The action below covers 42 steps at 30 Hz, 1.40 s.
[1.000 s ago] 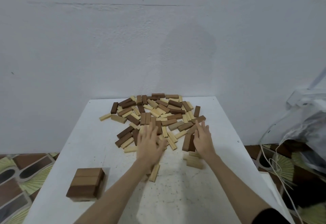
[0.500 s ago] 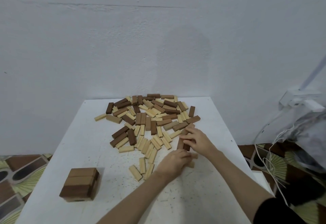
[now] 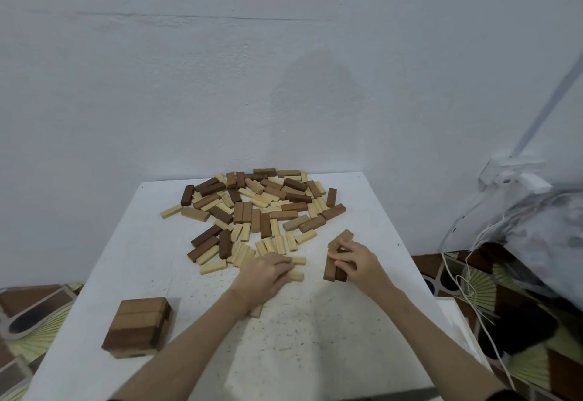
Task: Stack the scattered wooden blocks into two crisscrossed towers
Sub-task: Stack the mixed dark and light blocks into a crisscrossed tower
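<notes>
Several light and dark wooden blocks (image 3: 262, 208) lie scattered over the far half of the white table (image 3: 315, 337). A low stack of brown blocks (image 3: 138, 321) stands near the table's front left. My left hand (image 3: 268, 274) lies over a few light blocks (image 3: 298, 260) at the pile's near edge, fingers curled on them. My right hand (image 3: 353, 263) grips a bundle of dark brown blocks (image 3: 336, 254), to the right of the pile. One more light block (image 3: 257, 310) peeks out beneath my left forearm.
A white wall rises right behind the table. To the right hang white cables (image 3: 457, 243) and a grey plastic bag (image 3: 542, 230). Patterned floor tiles (image 3: 28, 315) show on both sides of the table.
My left hand slid from the table's middle up to the light blocks at the pile's edge. My right hand pulled the dark blocks to the right, away from the pile.
</notes>
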Each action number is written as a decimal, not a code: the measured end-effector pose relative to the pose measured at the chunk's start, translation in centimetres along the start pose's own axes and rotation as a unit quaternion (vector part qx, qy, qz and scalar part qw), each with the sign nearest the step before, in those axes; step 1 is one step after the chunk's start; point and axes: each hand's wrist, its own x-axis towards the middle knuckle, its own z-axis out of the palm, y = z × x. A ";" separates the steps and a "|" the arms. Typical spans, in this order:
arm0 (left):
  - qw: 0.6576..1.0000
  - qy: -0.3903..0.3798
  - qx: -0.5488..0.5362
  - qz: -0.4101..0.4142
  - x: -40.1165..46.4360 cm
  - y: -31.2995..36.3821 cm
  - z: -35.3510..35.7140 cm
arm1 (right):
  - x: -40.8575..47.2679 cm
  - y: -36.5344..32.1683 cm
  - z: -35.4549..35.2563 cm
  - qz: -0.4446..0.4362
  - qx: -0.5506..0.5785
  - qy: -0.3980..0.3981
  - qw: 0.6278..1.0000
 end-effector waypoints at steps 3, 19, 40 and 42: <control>0.998 0.018 0.019 -0.052 0.9 1.5 -0.2 | -1.4 -1.0 0.2 -0.013 0.019 0.053 0.998; 0.955 -0.072 -0.204 -0.205 3.3 8.7 0.7 | -5.1 -4.8 -0.9 0.146 0.148 0.094 0.974; 0.969 -0.037 -0.047 -0.239 -9.0 3.5 -3.4 | -5.6 -11.3 3.5 0.080 0.159 -0.056 0.982; 0.965 -0.049 -0.079 -0.245 -9.7 3.0 -3.5 | -5.4 -11.3 3.3 0.065 0.131 -0.094 0.985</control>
